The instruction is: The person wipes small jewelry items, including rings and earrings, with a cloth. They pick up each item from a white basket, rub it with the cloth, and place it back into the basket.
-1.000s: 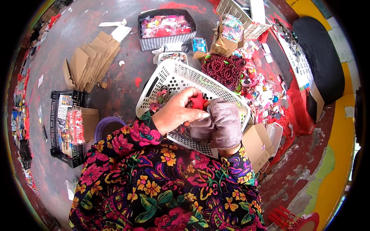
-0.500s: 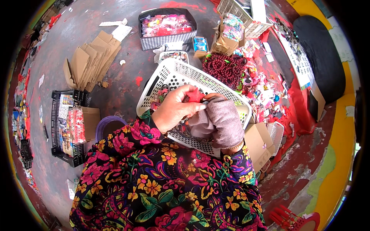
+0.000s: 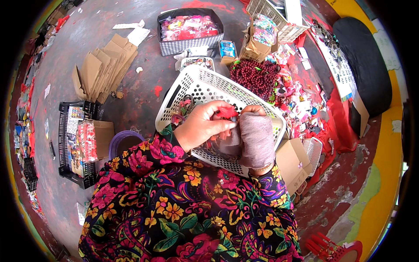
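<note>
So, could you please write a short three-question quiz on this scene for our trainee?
1. True or false: the right hand wears a grey knitted glove.
2. What do both hands pinch together? A) a small red piece B) a paper sheet C) a spoon
3. What container lies under the left hand?

Key: 1 true. 2 A. 3 The white plastic basket.

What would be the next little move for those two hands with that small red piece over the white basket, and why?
Probably a slight firming of the pinch to steady it. The left hand and the gloved right hand both meet at the small red piece, held just above the white basket, so neither grip can let go without the other holding it.
</note>
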Action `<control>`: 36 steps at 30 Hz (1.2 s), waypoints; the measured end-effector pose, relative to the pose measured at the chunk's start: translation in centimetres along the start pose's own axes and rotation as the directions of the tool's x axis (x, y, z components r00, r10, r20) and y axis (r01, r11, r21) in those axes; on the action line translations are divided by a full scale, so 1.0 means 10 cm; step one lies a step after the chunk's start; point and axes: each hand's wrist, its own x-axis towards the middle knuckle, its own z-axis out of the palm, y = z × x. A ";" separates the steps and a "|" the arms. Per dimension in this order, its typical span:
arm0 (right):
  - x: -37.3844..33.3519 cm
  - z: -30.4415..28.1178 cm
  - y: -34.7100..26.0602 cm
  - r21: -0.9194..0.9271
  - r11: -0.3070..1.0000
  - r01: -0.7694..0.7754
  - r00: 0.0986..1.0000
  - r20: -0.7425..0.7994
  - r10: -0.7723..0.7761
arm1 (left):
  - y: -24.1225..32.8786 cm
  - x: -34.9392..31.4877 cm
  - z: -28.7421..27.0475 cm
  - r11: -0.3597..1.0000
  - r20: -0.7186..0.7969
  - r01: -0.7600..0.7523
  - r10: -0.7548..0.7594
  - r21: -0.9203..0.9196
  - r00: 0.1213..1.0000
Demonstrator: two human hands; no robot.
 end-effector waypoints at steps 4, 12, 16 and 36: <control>0.04 0.02 0.12 0.605 0.779 -0.166 0.977 -0.008 0.214 | -0.03 -0.01 -0.05 0.975 -0.116 -0.089 0.066 -0.202 0.991; 0.06 -0.09 -0.02 -0.379 0.799 0.468 0.881 0.269 -0.388 | 0.07 -0.04 -0.01 0.995 -0.066 -0.041 0.035 -0.091 0.997; 0.07 -0.11 -0.03 -0.575 0.560 0.597 0.800 0.370 -0.473 | 0.05 -0.01 0.04 0.992 0.003 -0.116 0.116 0.042 0.993; -0.03 -0.04 0.04 0.077 0.991 0.111 0.993 0.039 -0.115 | 0.12 0.04 -0.11 0.889 0.053 0.148 -0.138 -0.434 0.989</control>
